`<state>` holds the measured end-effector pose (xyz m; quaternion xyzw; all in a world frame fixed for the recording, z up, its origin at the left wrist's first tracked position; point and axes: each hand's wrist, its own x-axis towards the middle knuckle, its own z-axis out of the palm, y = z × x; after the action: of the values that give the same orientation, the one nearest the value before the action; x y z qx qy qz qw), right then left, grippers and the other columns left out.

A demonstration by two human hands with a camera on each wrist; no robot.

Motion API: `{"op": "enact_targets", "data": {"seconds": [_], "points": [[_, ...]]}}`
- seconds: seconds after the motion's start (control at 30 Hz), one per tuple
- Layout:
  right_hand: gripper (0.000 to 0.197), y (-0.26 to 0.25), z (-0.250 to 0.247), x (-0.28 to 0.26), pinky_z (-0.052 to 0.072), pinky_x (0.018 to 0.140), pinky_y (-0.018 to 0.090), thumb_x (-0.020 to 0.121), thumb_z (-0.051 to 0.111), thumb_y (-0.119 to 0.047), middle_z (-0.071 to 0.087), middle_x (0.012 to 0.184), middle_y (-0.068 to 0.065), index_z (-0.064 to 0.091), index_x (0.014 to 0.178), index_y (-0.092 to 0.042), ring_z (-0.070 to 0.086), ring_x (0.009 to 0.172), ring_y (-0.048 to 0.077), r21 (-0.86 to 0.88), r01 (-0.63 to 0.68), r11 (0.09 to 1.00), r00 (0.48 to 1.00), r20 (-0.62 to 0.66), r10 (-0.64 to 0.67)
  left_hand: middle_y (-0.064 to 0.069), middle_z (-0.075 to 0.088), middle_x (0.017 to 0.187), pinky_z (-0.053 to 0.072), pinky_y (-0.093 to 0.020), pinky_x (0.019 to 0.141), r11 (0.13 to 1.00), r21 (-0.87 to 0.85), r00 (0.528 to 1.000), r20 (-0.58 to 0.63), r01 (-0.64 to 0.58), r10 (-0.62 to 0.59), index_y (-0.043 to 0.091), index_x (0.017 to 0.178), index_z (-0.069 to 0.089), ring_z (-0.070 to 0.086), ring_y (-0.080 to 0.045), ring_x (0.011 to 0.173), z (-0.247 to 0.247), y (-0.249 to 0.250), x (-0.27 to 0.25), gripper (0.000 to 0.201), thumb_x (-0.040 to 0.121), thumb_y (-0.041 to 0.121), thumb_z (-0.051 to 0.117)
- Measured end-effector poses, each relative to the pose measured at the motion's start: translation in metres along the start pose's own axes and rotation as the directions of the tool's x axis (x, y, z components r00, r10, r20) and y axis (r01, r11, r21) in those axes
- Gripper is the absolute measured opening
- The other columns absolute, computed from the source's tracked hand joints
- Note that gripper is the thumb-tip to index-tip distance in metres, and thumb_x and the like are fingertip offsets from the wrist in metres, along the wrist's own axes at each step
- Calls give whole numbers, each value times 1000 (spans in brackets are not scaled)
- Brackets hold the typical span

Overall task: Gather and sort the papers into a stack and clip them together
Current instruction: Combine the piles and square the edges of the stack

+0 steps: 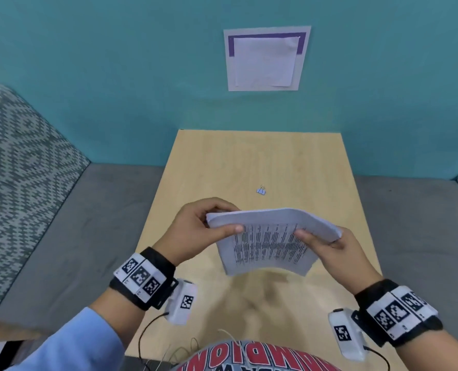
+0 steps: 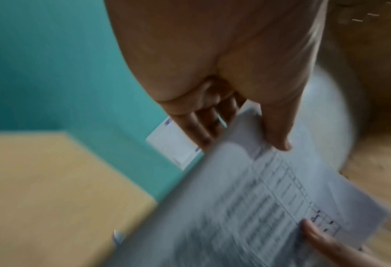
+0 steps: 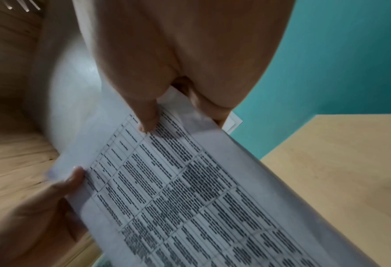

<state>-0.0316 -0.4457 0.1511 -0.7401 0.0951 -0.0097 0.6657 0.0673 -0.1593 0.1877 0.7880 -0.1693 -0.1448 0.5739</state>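
A stack of white printed papers [image 1: 269, 241] hangs bowed above the wooden table [image 1: 222, 162], held at both ends. My left hand [image 1: 203, 226] grips its left end, thumb on the printed face and fingers behind. My right hand [image 1: 327, 243] grips the right end the same way. The left wrist view shows the blurred papers [image 2: 258, 198] under my left thumb [image 2: 278, 137]. In the right wrist view the table-printed sheet [image 3: 189, 189] lies under my right thumb [image 3: 147, 122]. A small pale-blue binder clip [image 1: 261, 190] lies on the table just beyond the papers.
A teal wall stands behind the table, with a white sheet on a purple-edged backing [image 1: 266, 60] fixed to it. A grey seat [image 1: 69, 236] runs along both sides, with a patterned cushion [image 1: 19, 167] at left. Cables [image 1: 152, 333] hang from the wrist cameras near my body.
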Motion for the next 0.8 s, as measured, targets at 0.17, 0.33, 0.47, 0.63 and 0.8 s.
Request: {"op": "enact_targets", "data": {"seconds": [0.17, 0.33, 0.47, 0.63, 0.8], "points": [[16, 19, 14, 0, 58, 79, 24, 89, 80, -17, 82, 98, -2, 80, 104, -22, 77, 91, 12, -35, -76, 996, 997, -29, 75, 14, 81, 99, 58, -22, 82, 988, -88, 990, 76, 126, -119, 21, 103, 80, 74, -3, 89, 44, -42, 3, 24, 84, 8, 88], [11, 33, 30, 6, 56, 77, 27, 94, 75, -24, 81, 89, -14, 79, 91, -34, 75, 86, 8, -35, -96, 995, 984, -157, 89, 4, 81, 94, 61, -39, 83, 964, -158, 973, -53, 213, -223, 23, 96, 83, 71, -11, 84, 65, -70, 10, 13, 88, 33, 84], [17, 24, 30, 4, 57, 80, 15, 95, 73, -22, 81, 95, -15, 78, 95, -38, 74, 88, -1, -23, -2, 1000, 986, -169, -2, -13, 83, 105, 61, -49, 92, 967, -201, 971, -151, 156, -188, 22, 104, 83, 78, -28, 94, 59, -66, 13, 47, 76, 60, 84], [15, 41, 35, 2, 52, 74, 18, 91, 79, -23, 80, 85, -22, 77, 89, -38, 74, 80, -5, -73, -102, 992, 982, -166, 89, -2, 84, 108, 61, -48, 99, 953, -171, 965, -28, 251, -259, 24, 113, 80, 78, -19, 104, 62, -76, 9, 36, 84, 45, 84], [24, 31, 32, 4, 52, 85, 9, 91, 77, -17, 79, 109, -21, 80, 112, -27, 72, 101, -6, -40, -19, 999, 991, -135, 13, -1, 82, 110, 53, -18, 86, 978, -200, 992, -91, 62, -82, 10, 109, 81, 73, -8, 99, 50, -67, 13, 23, 96, 29, 75]]}}
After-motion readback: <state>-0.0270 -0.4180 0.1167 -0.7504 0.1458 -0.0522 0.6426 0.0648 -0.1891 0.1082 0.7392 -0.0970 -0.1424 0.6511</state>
